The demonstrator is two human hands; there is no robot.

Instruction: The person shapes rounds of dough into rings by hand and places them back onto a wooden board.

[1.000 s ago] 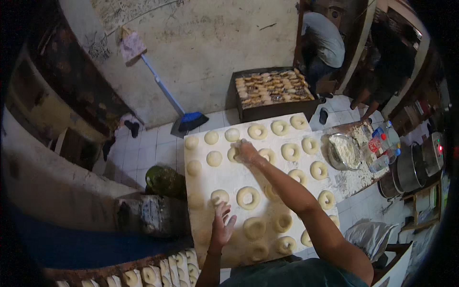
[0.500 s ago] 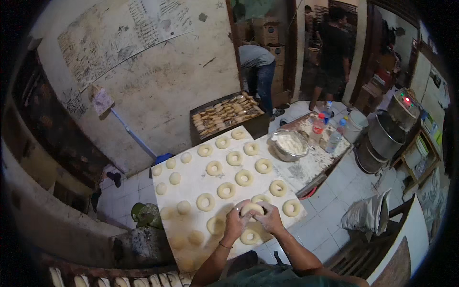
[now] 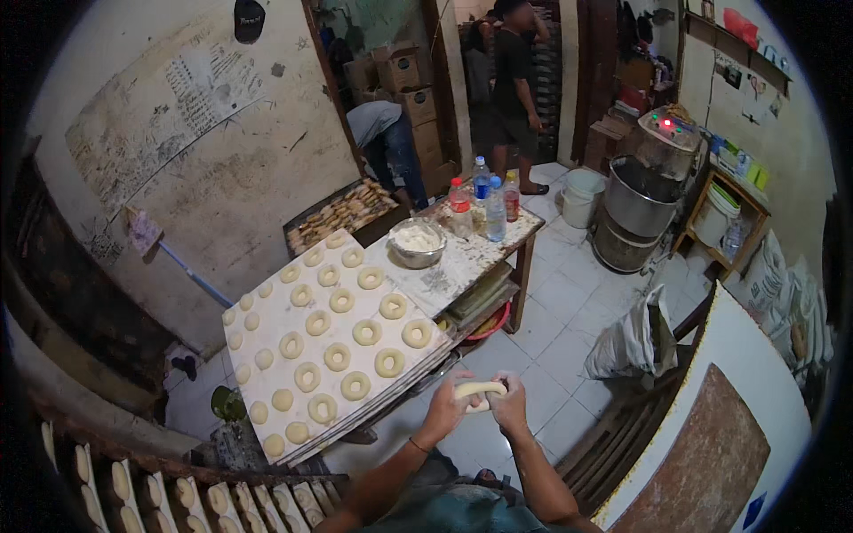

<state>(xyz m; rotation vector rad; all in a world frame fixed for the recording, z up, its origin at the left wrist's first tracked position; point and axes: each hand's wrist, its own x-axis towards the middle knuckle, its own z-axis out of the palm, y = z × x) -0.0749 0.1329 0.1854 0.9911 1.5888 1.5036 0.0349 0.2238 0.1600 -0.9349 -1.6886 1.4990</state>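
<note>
Between my left hand (image 3: 444, 407) and my right hand (image 3: 509, 409) is a ring of pale dough (image 3: 480, 388), gripped at its two sides. Flour whitens my fingers, and the ring looks drawn out sideways. Both hands are in mid-air over the tiled floor, just right of a floury white board (image 3: 277, 324). On that board lie several dough rings (image 3: 389, 372) in rows, with round dough balls (image 3: 297, 433) along its left side. The fingertips inside the ring are partly hidden.
A wooden table (image 3: 444, 298) behind the board bears a metal bowl (image 3: 418, 258) of flour and several bottles. Racks with dough pieces (image 3: 122, 480) fill the lower left. A white sack (image 3: 631, 342), a white panel (image 3: 755, 346) and a mixer (image 3: 633, 213) stand right. Two people are at the back.
My view has turned to the right. My hands, with the dough ring, have gone from above the board to beyond its right edge, and the ring looks wider.
</note>
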